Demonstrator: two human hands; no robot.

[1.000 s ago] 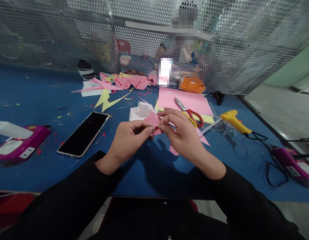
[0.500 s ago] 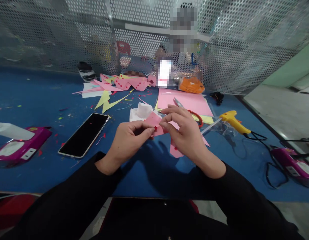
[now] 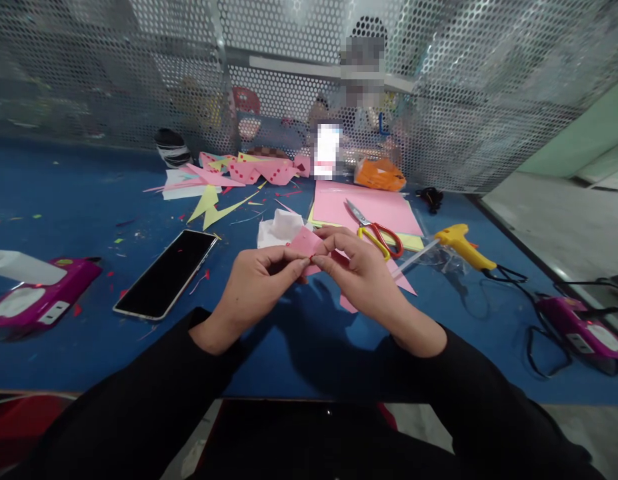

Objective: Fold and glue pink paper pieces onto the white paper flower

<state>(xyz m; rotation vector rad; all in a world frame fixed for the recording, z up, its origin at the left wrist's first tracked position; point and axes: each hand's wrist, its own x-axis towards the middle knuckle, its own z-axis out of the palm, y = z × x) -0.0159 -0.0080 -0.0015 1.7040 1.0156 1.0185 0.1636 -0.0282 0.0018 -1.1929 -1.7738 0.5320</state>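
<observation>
Both hands meet at a small pink paper piece [image 3: 305,241] above the blue table. My left hand [image 3: 261,287] pinches its lower left edge between thumb and fingers. From the right, my right hand [image 3: 366,273] has its thumb and index finger closed on the paper beside a small dark red bit. The fingertips of the two hands almost touch. Another pink paper piece [image 3: 406,281] lies partly hidden under my right hand. Crumpled white paper [image 3: 283,225] sits just behind the held piece. Red-and-yellow-handled scissors [image 3: 376,230] rest on pink sheets [image 3: 379,203].
A phone [image 3: 166,275] lies left, beside a purple power strip [image 3: 53,293]. Pink and yellow scraps [image 3: 263,168] are at the back. A yellow glue gun [image 3: 466,245] lies right, its cord near another purple strip [image 3: 581,327]. A perforated metal screen [image 3: 289,73] stands behind.
My right hand's raised fingers have lowered and curled in, and its thumb and index finger have closed on the pink paper. The scissors' handles now show more fully. The view has shifted slightly.
</observation>
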